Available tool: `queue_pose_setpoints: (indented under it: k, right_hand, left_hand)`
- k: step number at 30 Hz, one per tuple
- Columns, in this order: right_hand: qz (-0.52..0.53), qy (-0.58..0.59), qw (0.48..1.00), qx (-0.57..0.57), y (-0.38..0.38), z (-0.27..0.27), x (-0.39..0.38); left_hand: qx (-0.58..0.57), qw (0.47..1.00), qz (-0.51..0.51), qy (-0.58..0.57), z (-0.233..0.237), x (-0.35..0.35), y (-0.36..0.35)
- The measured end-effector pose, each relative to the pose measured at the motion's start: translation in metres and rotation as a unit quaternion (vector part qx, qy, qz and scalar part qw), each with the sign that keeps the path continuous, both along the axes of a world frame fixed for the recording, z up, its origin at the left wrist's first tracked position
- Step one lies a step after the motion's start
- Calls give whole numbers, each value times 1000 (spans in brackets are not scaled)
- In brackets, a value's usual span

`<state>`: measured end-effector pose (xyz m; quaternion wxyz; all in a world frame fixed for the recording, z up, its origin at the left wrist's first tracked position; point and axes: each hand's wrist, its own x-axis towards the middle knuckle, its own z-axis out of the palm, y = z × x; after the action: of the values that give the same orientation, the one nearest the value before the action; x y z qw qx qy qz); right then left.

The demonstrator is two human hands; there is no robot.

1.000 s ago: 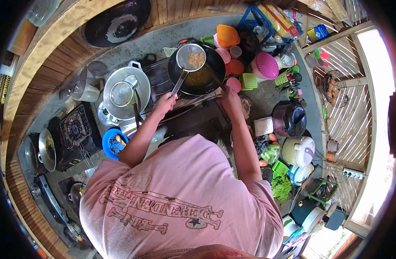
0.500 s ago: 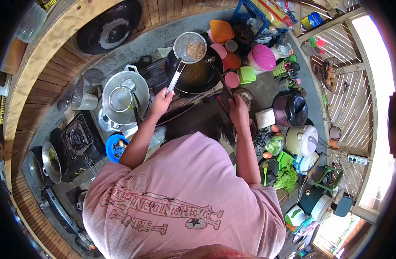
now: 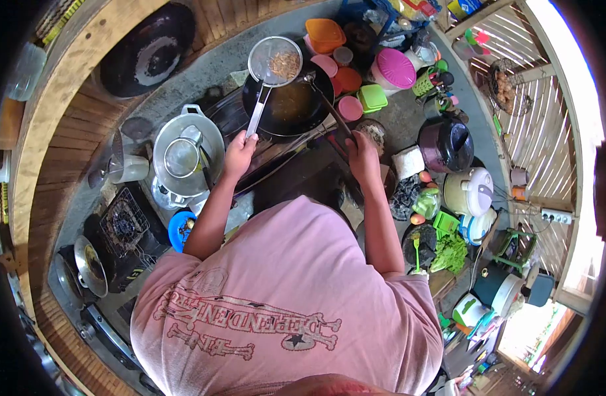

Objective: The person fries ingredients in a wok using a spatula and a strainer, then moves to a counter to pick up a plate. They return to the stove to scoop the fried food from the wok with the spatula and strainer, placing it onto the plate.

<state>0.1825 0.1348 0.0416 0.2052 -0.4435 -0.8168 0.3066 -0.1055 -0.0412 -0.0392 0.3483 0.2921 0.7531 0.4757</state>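
Observation:
My left hand (image 3: pixel 239 153) grips the long handle of a round wire strainer (image 3: pixel 275 62) that holds brown fried bits. The strainer hovers over the far left rim of a black wok (image 3: pixel 291 105) with oil in it. My right hand (image 3: pixel 361 151) holds the handle of a long dark spatula (image 3: pixel 328 105) whose tip reaches into the wok's far right side. Both arms stretch forward from my pink shirt.
A lidded metal pot (image 3: pixel 186 154) stands left of the wok. Coloured plastic containers (image 3: pixel 372 98) crowd behind and right of it. A dark pot (image 3: pixel 446 144), a rice cooker (image 3: pixel 470 190) and green vegetables (image 3: pixel 450 252) sit at right. A blue bowl (image 3: pixel 181 229) lies near my left elbow.
The strainer has lifted out of the wok's middle and moved to its far left rim. My right hand has drawn back, now holding the spatula with its tip in the wok.

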Motion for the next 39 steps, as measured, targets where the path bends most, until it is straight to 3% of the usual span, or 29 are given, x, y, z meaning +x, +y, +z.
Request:
queue_pose_setpoints:
  k: [4, 6, 11, 12, 14, 16, 17, 23, 39]
  right_hand:
    - [-35, -10, 999, -7, -9, 0, 3]
    - [-20, 26, 999, 4, -12, -2, 3]
    - [-67, -7, 996, -57, -19, -6, 16]
    - [-66, 11, 996, -60, -22, -9, 22]
    - [-82, 25, 994, -64, -24, -17, 38]
    - [-71, 110, 975, -180, -24, -36, 55]
    - [-84, 190, 921, -330, -24, -41, 61]
    - [-130, 261, 826, -482, -25, -48, 65]
    - [-54, 339, 777, -527, -11, -34, 106]
  left_hand:
    - [-8, 1000, -13, 20, -1, 2, 1]
    - [41, 999, -16, 6, -12, 1, 1]
    - [40, 998, -23, -41, -11, -1, -2]
    - [45, 999, -29, -6, -11, 0, -2]
    - [51, 996, -41, -55, -3, 7, -3]
    - [30, 993, -54, -97, 9, 15, -3]
    - [21, 990, -52, -130, 18, 21, -2]
    - [39, 975, -42, -216, 32, 37, 3]
    - [81, 972, 20, -221, 80, 92, -2]
